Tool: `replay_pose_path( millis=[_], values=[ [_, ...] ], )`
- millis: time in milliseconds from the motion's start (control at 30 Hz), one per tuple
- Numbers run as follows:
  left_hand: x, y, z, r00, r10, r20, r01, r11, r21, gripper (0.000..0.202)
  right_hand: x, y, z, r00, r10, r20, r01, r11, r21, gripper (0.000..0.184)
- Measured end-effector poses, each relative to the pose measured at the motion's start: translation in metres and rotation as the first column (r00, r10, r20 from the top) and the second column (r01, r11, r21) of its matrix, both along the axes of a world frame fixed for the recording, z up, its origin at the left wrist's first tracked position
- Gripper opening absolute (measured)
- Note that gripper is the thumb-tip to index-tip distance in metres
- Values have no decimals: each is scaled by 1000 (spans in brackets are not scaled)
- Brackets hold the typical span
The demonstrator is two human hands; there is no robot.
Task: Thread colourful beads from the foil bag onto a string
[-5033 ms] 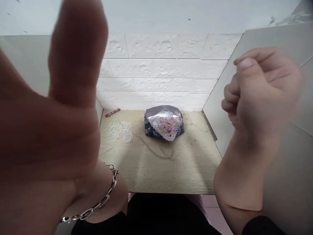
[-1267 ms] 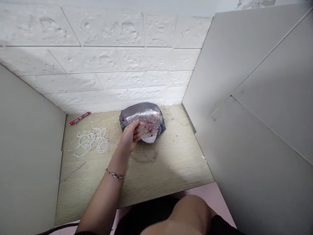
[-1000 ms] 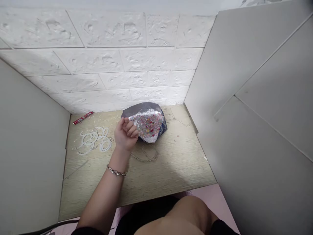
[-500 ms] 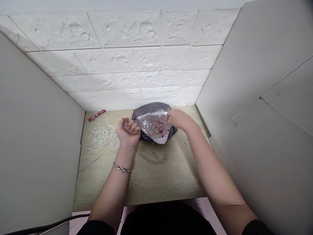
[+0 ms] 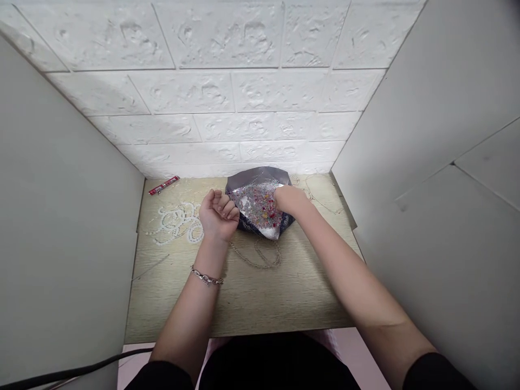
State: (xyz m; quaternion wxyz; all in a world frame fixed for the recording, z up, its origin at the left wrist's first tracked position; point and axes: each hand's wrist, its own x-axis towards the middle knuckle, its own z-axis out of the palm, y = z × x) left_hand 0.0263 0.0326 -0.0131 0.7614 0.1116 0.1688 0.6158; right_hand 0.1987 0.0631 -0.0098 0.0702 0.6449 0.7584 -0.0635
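An opened-out bag (image 5: pixel 260 174) with a silvery lining lies at the back middle of the table. Loose multicoloured beads (image 5: pixel 260 208), mostly pale with some red and yellow, are spread inside it. My left hand (image 5: pixel 219 215) is palm up at the bag's left edge, fingers curled in; what they hold, if anything, is too small to make out. Over the right part of the beads, my right hand (image 5: pixel 290 199) has its fingers bent down and together; the fingertips are hidden. A string of small beads (image 5: pixel 260 265) lies in front of the bag.
White bead loops (image 5: pixel 179 222) lie on the table (image 5: pixel 280 303) left of my left hand. Behind them is a small red packet (image 5: pixel 163 185). A thin needle-like rod (image 5: pixel 151 267) lies at the left. Panels (image 5: pixel 426 227) close both sides, with a white brick-pattern wall (image 5: pixel 252 89) behind.
My right hand has dipped lower into the beads, its fingers now more hidden. My left hand keeps its curled pose beside the bag. The whole view has shifted slightly.
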Motion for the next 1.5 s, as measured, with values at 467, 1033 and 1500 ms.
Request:
replay_pose_path(
  millis=[467, 1033, 1500],
  values=[
    [-3, 2, -4, 1000, -24, -2, 24, 1000, -3, 27, 38, 0, -8, 118, -520, -846, -84, 843, -530, 13],
    [0, 2, -7, 998, -69, -13, 69, 997, -18, 21, 1, 14, -5, 997, 27, -72, -31, 998, -58, 16],
    [0, 0, -4, 997, -64, -39, 64, 998, -17, 23, -5, 17, -15, 997, -62, -55, 57, 994, -92, 22]
  ],
)
